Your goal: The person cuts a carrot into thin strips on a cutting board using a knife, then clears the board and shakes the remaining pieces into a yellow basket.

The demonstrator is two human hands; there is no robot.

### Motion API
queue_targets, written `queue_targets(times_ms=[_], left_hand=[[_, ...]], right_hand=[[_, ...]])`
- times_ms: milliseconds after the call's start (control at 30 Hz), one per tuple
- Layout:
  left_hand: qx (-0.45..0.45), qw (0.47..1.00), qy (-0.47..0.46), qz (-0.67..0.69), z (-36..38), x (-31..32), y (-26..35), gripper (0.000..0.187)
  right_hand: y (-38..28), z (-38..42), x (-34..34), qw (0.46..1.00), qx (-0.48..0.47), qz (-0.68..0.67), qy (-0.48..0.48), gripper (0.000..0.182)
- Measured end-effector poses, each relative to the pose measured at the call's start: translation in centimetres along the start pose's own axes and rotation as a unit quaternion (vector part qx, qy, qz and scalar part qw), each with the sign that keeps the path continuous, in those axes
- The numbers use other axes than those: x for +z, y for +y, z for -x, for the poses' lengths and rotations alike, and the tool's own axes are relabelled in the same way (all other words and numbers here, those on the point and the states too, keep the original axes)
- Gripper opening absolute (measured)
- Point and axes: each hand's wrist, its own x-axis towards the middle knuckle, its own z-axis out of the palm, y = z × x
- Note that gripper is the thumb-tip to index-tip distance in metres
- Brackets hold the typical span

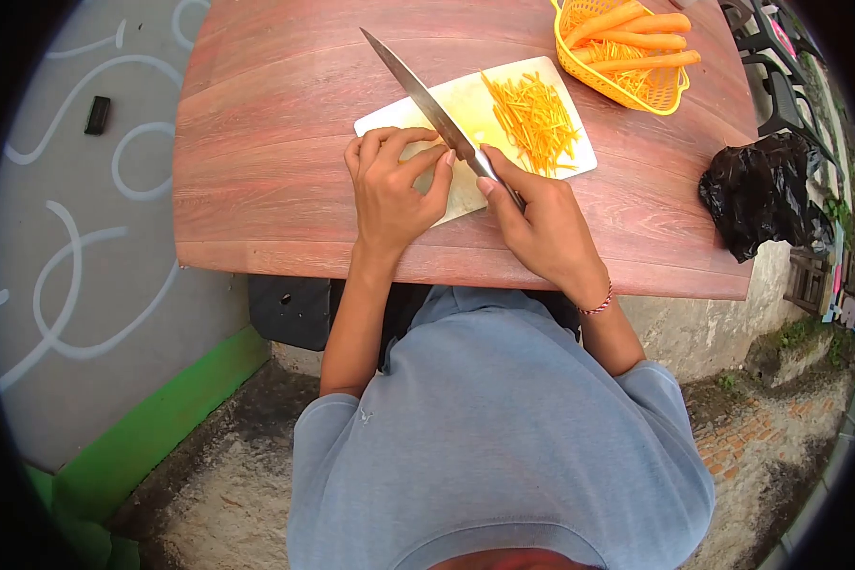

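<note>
A white cutting board [373, 122] lies at an angle on the table, its middle stained yellow. My right hand [546, 226] grips the handle of a kitchen knife [416, 88], whose long blade points up and to the left across the board. Close beside the blade, my left hand [396, 186] rests on the board with its fingers bent and drawn together; what they hold is hidden beneath them. A heap of thin carrot strips [534, 122] covers the board's right side.
A yellow plastic basket [675, 96] with several peeled carrots [645, 61] and more strips stands at the back right of the wooden table [266, 142]. A black plastic bag [760, 190] sits at the right edge. Dark chairs [784, 95] are beyond.
</note>
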Motion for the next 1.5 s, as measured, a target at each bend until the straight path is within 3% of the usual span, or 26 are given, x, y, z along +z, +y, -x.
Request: queue_targets(times_ms=[67, 133, 333, 533, 733, 800, 967, 1033, 1167, 1333, 1500], left_hand=[[0.007, 1.0, 0.015, -0.004, 0.0, -0.2, 0.0, 0.007], [-0.062, 0.996, 0.061, 0.017, 0.2, -0.4, 0.0, 0.005], [-0.068, 0.993, 0.08, 0.048, 0.0, -1.5, 0.5, 0.005], [-0.02, 0.999, 0.008, 0.049, 1.0, -3.2, 2.4, 0.009], [-0.047, 0.995, 0.064, 0.066, 2.3, -3.5, 3.0, 0.017], [-0.049, 0.994, 0.066, 0.067, 2.5, -3.7, 3.2, 0.018], [-0.044, 0.994, 0.067, 0.072, 3.1, -4.1, 3.5, 0.02], [-0.047, 0.996, 0.041, 0.069, 3.2, -4.2, 3.7, 0.023], [-0.043, 0.995, 0.0, 0.087, 1.8, -4.3, 4.6, 0.028], [0.125, 0.991, -0.056, 0.007, -1.2, -4.1, 5.8, 0.04], [0.162, 0.976, -0.129, -0.076, -2.3, -3.0, 5.1, 0.038]], right_hand=[[-0.5, 0.2, 0.0, 0.999, 0.027, -0.018, -0.023, 0.04], [0.1, 0.3, 0.5, 0.999, 0.013, -0.025, -0.016, 0.04], [1.4, 1.1, 0.5, 1.0, 0.0, -0.027, -0.013, 0.039], [2.3, 0.7, -1.7, 0.999, 0.027, 0.023, 0.02, 0.037], [1.2, 2.8, -2.1, 0.999, 0.042, -0.013, 0.007, 0.038], [1.2, 4.2, -0.7, 0.999, -0.015, -0.029, -0.006, 0.04], [1.8, 5.2, 0.3, 0.999, 0.001, -0.038, 0.004, 0.04], [1.8, 4.5, -1.1, 0.999, 0.043, 0.012, 0.015, 0.039], [3.3, 2.5, -3.2, 0.994, 0.023, 0.078, 0.075, 0.039], [3.4, 3.3, -3.4, 0.986, -0.087, 0.106, 0.091, 0.041], [2.9, 4.4, -3.6, 0.978, -0.111, 0.138, 0.108, 0.043]])
